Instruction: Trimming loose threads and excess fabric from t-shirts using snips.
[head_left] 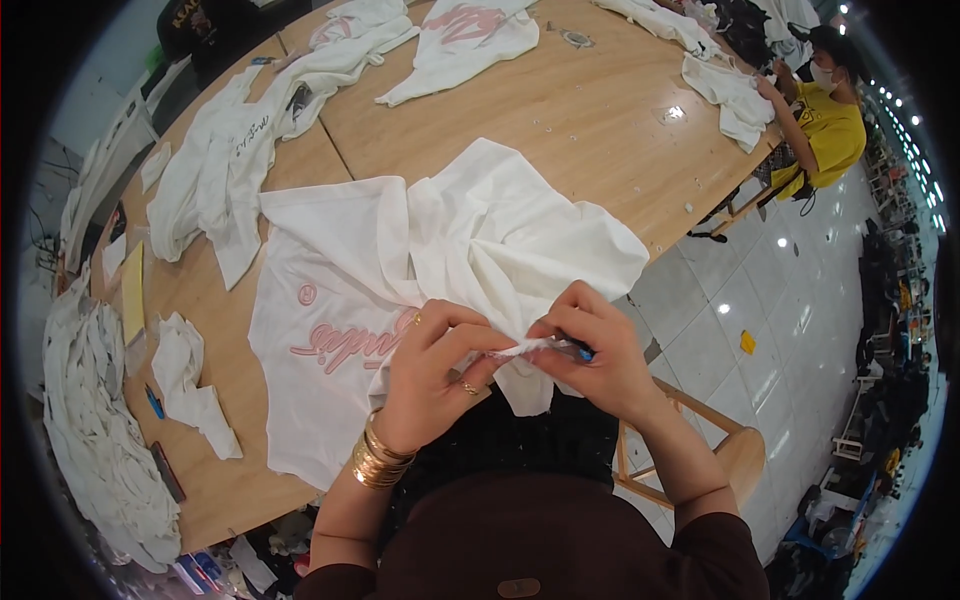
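Note:
A white garment with raised pink lettering lies in loose folds over the table's near edge. My left hand, with gold bangles at the wrist, pinches a bunched edge of its cloth. Close beside it, my right hand pinches the same edge, so a short twisted stretch of fabric runs between my fingertips. A small blue-ended object pokes out from under the right fingers; its kind is mostly hidden. Below the hands some cloth hangs down against my dark clothes.
Further white garments lie across the wooden table. A heap of white cloth is at the left edge, near a blue tool. A wooden stool stands at right. A person in yellow handles white cloth at far right.

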